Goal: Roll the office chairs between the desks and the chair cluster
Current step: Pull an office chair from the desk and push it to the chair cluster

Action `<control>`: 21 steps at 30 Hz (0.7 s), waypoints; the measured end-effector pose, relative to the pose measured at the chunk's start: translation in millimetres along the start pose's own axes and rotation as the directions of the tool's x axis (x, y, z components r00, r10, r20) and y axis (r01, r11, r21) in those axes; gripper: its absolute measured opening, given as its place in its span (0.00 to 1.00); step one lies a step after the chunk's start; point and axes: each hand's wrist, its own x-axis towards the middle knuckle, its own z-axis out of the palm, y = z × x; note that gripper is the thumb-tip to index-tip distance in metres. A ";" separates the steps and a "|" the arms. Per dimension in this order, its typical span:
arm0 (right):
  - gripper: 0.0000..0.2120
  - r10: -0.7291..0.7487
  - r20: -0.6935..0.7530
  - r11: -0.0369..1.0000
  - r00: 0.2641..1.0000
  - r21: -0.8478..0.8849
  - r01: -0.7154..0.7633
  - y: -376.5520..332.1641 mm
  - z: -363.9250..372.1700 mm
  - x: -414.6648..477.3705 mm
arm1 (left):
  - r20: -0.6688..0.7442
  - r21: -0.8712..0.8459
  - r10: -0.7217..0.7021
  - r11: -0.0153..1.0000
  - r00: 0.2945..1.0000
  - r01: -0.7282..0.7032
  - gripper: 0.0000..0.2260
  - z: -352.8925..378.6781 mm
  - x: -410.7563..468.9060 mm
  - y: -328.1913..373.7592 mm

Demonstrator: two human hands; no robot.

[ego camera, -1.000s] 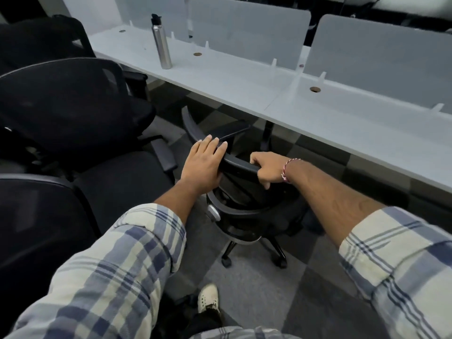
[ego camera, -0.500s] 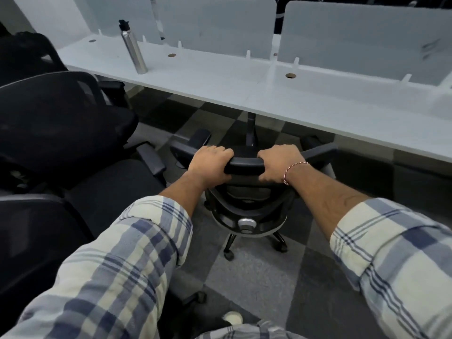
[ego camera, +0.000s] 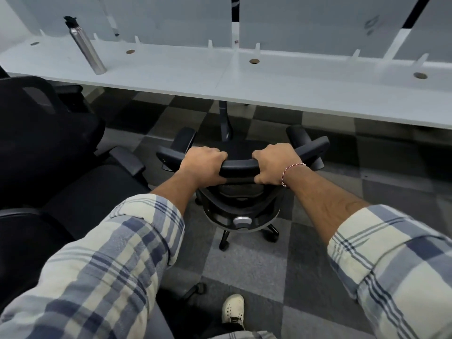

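Squared to the desk [ego camera: 171, 77], black office chair [ego camera: 241, 165] (silver knob [ego camera: 241, 221]), left hand [ego camera: 204, 165], right hand [ego camera: 275, 165] gripping backrest.

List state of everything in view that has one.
office chair, upright on casters, facing the desk, not tucked under.
left hand, grip curled round the chair's top rail.
right hand, same rail, grip curled.
steel bottle, standing on desk, capped.
chair cluster, parked at left, unheld.
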 end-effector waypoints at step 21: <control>0.20 0.284 0.034 0.957 0.958 0.041 -0.286 8.2 26.0 -246.2 | -0.122 0.025 0.291 0.957 0.949 -0.291 0.17 -20.4 -80.6 185.7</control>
